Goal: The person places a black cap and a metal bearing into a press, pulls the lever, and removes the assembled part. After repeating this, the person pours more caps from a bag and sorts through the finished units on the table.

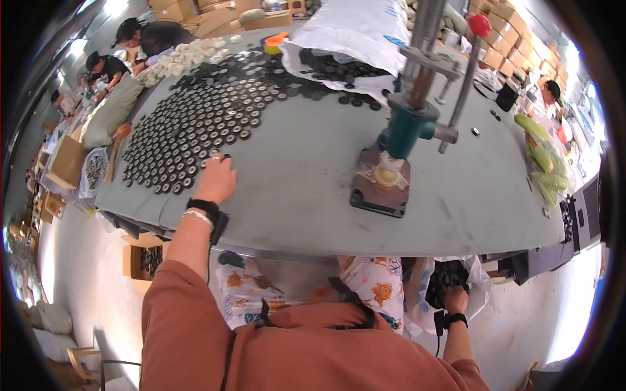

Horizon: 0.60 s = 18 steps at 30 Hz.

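My left hand (217, 180) reaches over the table to the near right edge of a wide spread of round black discs with pale centres (195, 124). Its fingers are closed on one black disc, part of which shows at the fingertips. Down at the right, below the table edge, my right hand (458, 300) dips into a white plastic bag (481, 287) of black parts (446, 279). The fingers of that hand are hidden among the parts. Between the hands stands a green hand press (407, 130) with a red-knobbed lever (479, 26) and a pale round seat (387, 174) on its base.
A large white sack (345, 32) spills black discs at the back. An orange tape roll (275, 43) lies beside it. Green plastic bags (542, 156) rest at the right edge. Under the table, a cardboard box (135, 264) holds dark parts. Other people work at the far left and right.
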{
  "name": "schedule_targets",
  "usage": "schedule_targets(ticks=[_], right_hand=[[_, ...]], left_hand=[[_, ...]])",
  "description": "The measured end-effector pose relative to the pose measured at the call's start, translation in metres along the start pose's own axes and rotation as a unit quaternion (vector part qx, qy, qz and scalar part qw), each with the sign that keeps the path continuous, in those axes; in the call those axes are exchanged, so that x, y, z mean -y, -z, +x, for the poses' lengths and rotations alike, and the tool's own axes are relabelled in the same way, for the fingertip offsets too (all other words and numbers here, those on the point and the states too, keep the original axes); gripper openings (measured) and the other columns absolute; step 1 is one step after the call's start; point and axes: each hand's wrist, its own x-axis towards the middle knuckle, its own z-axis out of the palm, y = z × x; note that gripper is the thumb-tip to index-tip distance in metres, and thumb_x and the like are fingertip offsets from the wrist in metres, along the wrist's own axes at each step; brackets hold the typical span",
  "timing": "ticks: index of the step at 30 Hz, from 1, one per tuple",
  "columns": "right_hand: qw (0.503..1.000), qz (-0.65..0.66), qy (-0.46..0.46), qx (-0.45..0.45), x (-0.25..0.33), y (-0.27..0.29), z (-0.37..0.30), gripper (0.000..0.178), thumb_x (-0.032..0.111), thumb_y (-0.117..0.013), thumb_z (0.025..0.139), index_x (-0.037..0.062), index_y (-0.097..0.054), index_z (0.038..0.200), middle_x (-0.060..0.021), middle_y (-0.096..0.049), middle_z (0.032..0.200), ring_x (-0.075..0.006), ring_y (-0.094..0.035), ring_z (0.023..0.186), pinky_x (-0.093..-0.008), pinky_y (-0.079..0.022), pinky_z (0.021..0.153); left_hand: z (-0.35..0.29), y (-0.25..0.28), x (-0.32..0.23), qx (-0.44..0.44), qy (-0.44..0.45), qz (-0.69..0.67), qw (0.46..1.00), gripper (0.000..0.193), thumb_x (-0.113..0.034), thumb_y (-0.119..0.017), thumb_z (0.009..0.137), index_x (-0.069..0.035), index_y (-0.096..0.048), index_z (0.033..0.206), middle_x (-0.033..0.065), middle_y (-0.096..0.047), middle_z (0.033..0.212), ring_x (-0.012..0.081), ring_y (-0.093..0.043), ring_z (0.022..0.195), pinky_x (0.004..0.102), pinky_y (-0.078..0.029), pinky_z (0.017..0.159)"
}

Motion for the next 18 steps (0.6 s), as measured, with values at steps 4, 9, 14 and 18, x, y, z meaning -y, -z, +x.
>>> schedule_targets(ticks=[4,9,14,18], right_hand=[[0.976,0.167,0.069,-0.120,0.096,0.104,-0.033,0.018,0.017,-0.056,0.085,0.0007,-0.064,0.082,-0.0177,-0.063,0.077,-0.0339,-0.063,0.073,-0.0411,-0.049,0.065],[0.925,0.297,0.184,-0.149,0.211,0.191,-0.067,0.007,0.000,-0.064,0.077,0.0016,-0.062,0.085,-0.0133,-0.062,0.076,-0.0287,-0.061,0.066,-0.0353,-0.049,0.060],[0.858,0.319,0.387,-0.109,0.322,0.240,-0.060,0.020,0.001,-0.066,0.076,0.0029,-0.061,0.096,-0.0143,-0.062,0.085,-0.0297,-0.061,0.075,-0.0362,-0.050,0.065],[0.813,0.389,0.431,-0.035,0.420,0.260,-0.019,0.025,0.009,-0.063,0.081,0.0025,-0.059,0.105,-0.0160,-0.061,0.087,-0.0316,-0.060,0.077,-0.0374,-0.049,0.067]], left_hand=[[-0.003,-0.012,0.011,-0.021,-0.054,-0.013,0.998,0.038,-0.021,-0.062,0.083,0.004,-0.053,0.110,0.0184,-0.048,0.126,0.0341,-0.045,0.118,0.0415,-0.042,0.096],[-0.021,-0.003,0.003,0.040,-0.074,-0.097,0.992,0.050,-0.027,-0.061,0.085,0.007,-0.047,0.119,0.0227,-0.044,0.131,0.0364,-0.040,0.124,0.0427,-0.037,0.102],[-0.033,0.002,0.022,0.069,-0.121,-0.122,0.983,0.066,-0.030,-0.060,0.086,0.010,-0.035,0.132,0.0250,-0.032,0.141,0.0373,-0.030,0.132,0.0417,-0.026,0.109],[-0.026,0.004,0.040,0.085,-0.175,-0.154,0.969,0.064,-0.029,-0.060,0.086,0.009,-0.036,0.132,0.0235,-0.030,0.142,0.0365,-0.029,0.133,0.0409,-0.026,0.109]])
